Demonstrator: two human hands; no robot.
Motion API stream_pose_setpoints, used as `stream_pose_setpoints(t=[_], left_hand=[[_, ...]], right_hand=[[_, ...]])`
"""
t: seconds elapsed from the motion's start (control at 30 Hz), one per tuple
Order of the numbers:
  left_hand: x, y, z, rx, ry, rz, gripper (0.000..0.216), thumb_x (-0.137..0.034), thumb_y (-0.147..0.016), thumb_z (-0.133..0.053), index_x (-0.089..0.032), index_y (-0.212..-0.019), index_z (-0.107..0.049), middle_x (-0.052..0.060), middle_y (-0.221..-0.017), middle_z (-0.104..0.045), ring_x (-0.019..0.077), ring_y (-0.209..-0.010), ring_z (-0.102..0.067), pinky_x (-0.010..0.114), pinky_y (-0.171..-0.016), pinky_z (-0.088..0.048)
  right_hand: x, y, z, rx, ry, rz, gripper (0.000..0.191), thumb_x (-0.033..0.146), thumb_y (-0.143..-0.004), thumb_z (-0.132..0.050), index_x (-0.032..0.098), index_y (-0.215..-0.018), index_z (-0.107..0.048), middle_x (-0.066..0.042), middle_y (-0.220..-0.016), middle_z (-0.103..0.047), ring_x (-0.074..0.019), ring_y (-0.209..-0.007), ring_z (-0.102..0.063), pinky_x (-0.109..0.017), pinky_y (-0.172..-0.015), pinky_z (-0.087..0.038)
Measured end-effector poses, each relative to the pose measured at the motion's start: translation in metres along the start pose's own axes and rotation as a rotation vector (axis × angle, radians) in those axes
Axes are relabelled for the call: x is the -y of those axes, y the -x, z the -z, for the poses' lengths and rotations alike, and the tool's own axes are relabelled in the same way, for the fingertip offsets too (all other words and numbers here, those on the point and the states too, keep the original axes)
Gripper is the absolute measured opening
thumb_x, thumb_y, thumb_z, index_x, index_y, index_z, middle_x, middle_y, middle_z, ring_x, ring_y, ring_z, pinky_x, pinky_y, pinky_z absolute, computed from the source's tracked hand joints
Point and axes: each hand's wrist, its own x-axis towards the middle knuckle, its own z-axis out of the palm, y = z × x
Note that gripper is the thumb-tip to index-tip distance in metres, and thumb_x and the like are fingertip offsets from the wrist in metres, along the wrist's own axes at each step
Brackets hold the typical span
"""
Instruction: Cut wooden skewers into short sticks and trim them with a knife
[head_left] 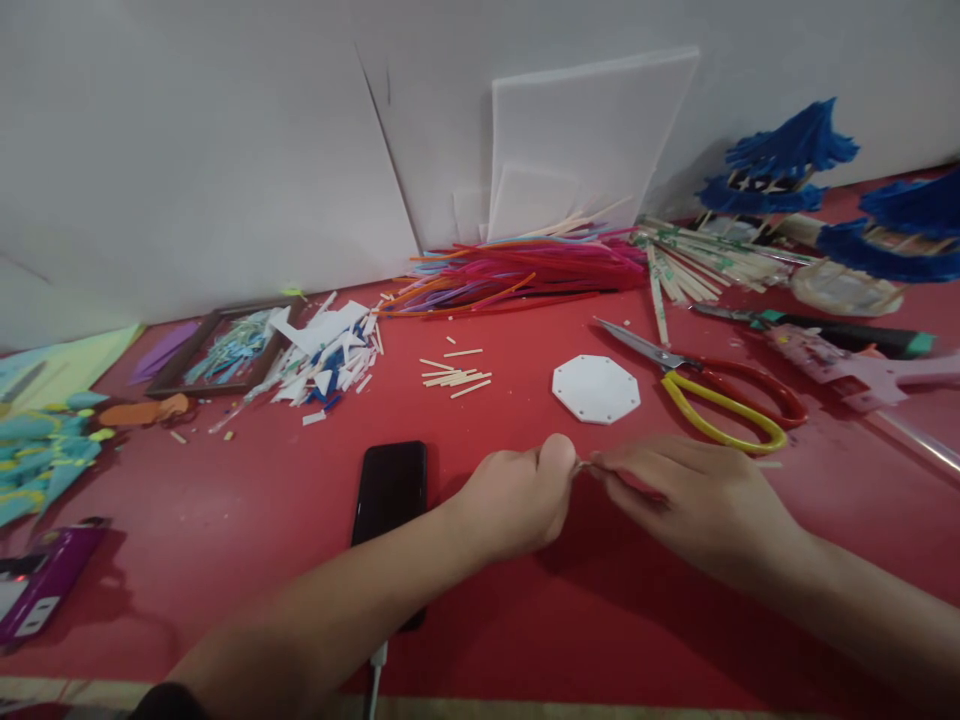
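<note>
My left hand [525, 497] is closed in a fist, thumb on top, with a thin, pale stick-like piece [583, 466] coming out toward the right. My right hand [697, 500] pinches the other end of that piece between thumb and fingertips; most of it is hidden by the fingers. Just beyond both hands lies a white octagonal board [596, 389] with small holes near its corners. Scissors [697, 385] with one red and one yellow handle rest to its right, blades apart. Short cut wooden sticks [455, 377] lie loosely grouped to the board's left.
A black phone [390, 490] with a cable lies under my left forearm. Pipe cleaners [517, 272], bundled chopsticks [709, 262] and paper scraps [330, 350] line the back. A pink glue gun [847, 365] and blue-roofed models [780, 170] stand at right, a purple device [51, 580] at left.
</note>
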Motion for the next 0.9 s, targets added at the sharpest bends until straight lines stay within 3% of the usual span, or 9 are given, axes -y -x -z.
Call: stream_pose_setpoints(t=[0.3, 0.47, 0.57, 0.63, 0.73, 0.8, 0.9], left_hand=[[-0.007, -0.004, 0.009, 0.038, 0.065, 0.108, 0.010, -0.017, -0.096, -0.040, -0.017, -0.103, -0.047, 0.013, -0.088, -0.075, 0.0328, -0.077, -0.076, 0.041, -0.062, -0.058], [0.007, -0.005, 0.001, -0.174, 0.280, 0.075, 0.010, -0.016, -0.096, -0.041, -0.019, -0.100, -0.050, 0.008, -0.093, -0.074, 0.0241, -0.083, -0.072, 0.036, -0.069, -0.056], [0.013, -0.006, -0.001, -0.281, 0.370, -0.049, 0.012, -0.010, -0.092, -0.049, -0.019, -0.092, -0.056, 0.006, -0.093, -0.072, 0.0202, -0.091, -0.068, 0.033, -0.081, -0.054], [0.013, -0.006, 0.003, -0.282, 0.334, -0.116, 0.012, -0.009, -0.091, -0.053, -0.018, -0.090, -0.062, 0.007, -0.096, -0.070, 0.0197, -0.093, -0.066, 0.033, -0.086, -0.052], [0.015, -0.004, 0.019, -0.249, 0.216, -0.133, 0.016, -0.015, -0.097, -0.054, -0.018, -0.092, -0.069, 0.007, -0.098, -0.070, 0.0198, -0.092, -0.065, 0.033, -0.085, -0.051], [0.021, -0.001, 0.033, -0.253, 0.161, -0.118, 0.019, -0.017, -0.099, -0.053, -0.019, -0.093, -0.072, 0.005, -0.097, -0.071, 0.0193, -0.094, -0.065, 0.032, -0.083, -0.050], [0.041, 0.000, 0.052, -0.326, 0.115, -0.002, 0.015, -0.021, -0.098, -0.058, -0.020, -0.097, -0.073, 0.004, -0.099, -0.071, 0.0193, -0.095, -0.066, 0.030, -0.080, -0.050]], right_hand=[[0.000, 0.002, -0.005, 0.079, 0.033, -0.086, 0.027, 0.022, -0.098, -0.045, 0.021, -0.080, -0.066, -0.002, -0.073, -0.076, -0.0164, -0.060, -0.071, -0.026, -0.052, -0.052], [-0.009, -0.001, -0.005, 0.049, -0.107, -0.149, 0.030, 0.015, -0.096, -0.043, 0.021, -0.113, -0.067, -0.006, -0.096, -0.079, -0.0190, -0.080, -0.076, -0.029, -0.066, -0.060], [-0.015, -0.002, 0.003, -0.006, -0.161, -0.167, 0.037, 0.010, -0.092, -0.041, 0.025, -0.114, -0.067, -0.005, -0.103, -0.079, -0.0186, -0.091, -0.076, -0.030, -0.076, -0.062], [-0.019, -0.003, 0.009, -0.055, -0.208, -0.300, 0.031, 0.016, -0.092, -0.044, 0.026, -0.108, -0.069, -0.005, -0.099, -0.079, -0.0192, -0.089, -0.076, -0.033, -0.078, -0.062], [-0.023, -0.006, 0.016, -0.118, -0.427, -0.630, 0.023, 0.034, -0.091, -0.056, 0.025, -0.109, -0.068, -0.007, -0.102, -0.078, -0.0209, -0.088, -0.075, -0.034, -0.074, -0.062], [-0.023, -0.009, 0.017, -0.167, -0.603, -0.803, 0.027, 0.043, -0.083, -0.068, 0.025, -0.103, -0.066, -0.008, -0.104, -0.077, -0.0214, -0.088, -0.075, -0.034, -0.072, -0.062], [-0.020, -0.013, 0.015, -0.271, -0.814, -0.998, 0.039, 0.057, -0.072, -0.078, 0.022, -0.086, -0.065, -0.006, -0.084, -0.075, -0.0208, -0.074, -0.073, -0.035, -0.068, -0.063]])
